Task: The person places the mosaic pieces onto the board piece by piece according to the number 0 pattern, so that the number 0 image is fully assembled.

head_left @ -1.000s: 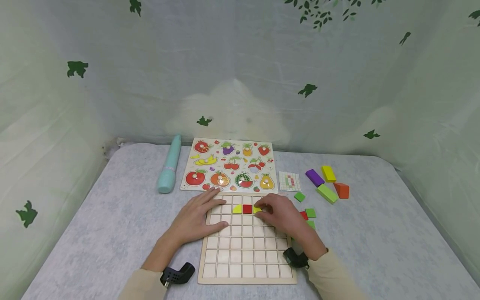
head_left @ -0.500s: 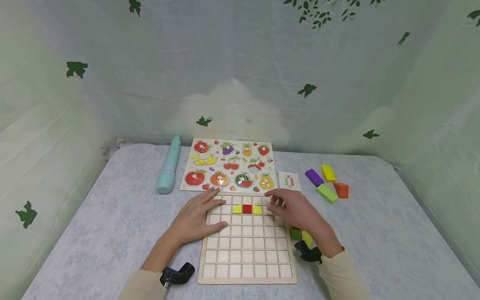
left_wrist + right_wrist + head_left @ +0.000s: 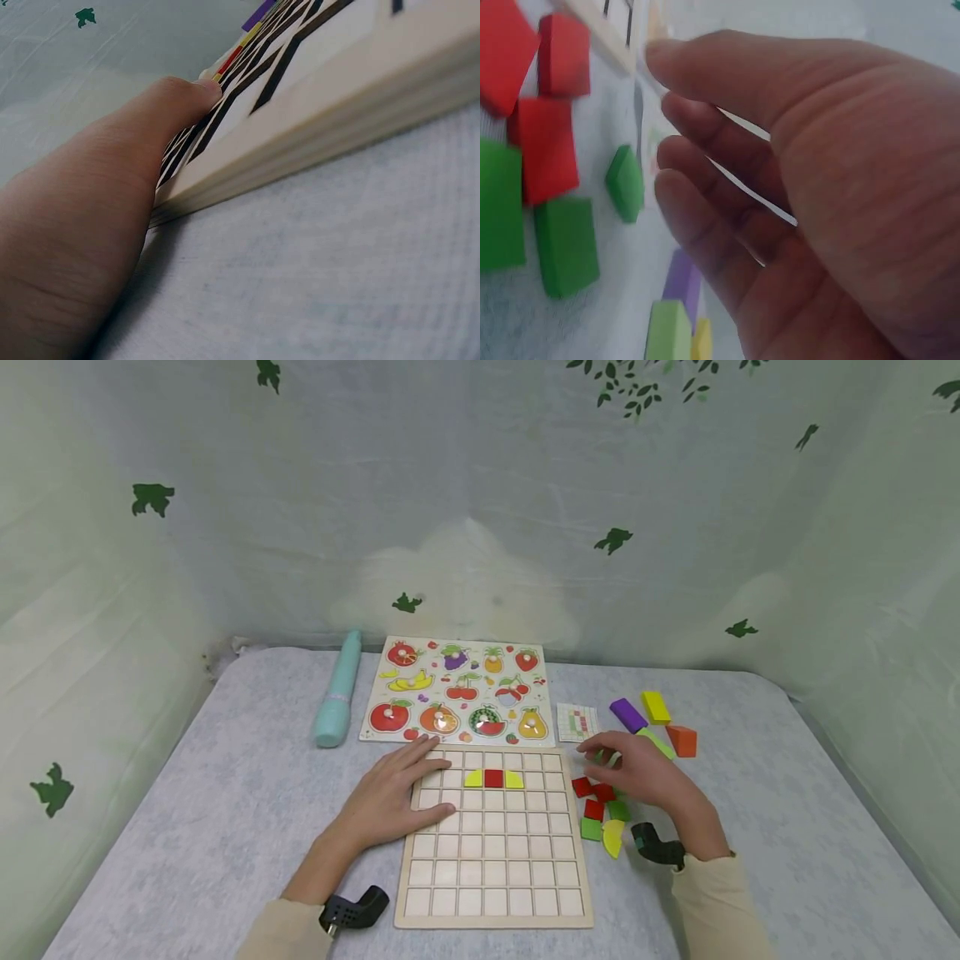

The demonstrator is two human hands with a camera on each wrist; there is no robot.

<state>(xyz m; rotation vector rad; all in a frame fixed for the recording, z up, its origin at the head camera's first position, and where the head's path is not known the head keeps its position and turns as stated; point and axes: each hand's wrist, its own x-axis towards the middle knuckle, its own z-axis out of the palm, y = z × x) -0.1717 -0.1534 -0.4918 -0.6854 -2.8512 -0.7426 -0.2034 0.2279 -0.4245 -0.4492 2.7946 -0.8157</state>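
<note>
While the left hand [image 3: 397, 792], fingers spread, rests on the grid board [image 3: 495, 872], the right hand [image 3: 643, 770] (fingers loosely bent, parted) hovers by red blocks [image 3: 593, 810] and green blocks [image 3: 591, 829] on the worktop [image 3: 795, 835] beside the board.

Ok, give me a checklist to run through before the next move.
1. Grid board held: ok, the left hand rests on its left side.
2. Right hand free: ok, it holds nothing.
3. Red tile sits between two yellow tiles on the grid board: ok.
4. Printed card readable in detail: cannot tell, too small.
5. Light green block fully visible in the head view: not ok, the right hand partly covers it.
</note>
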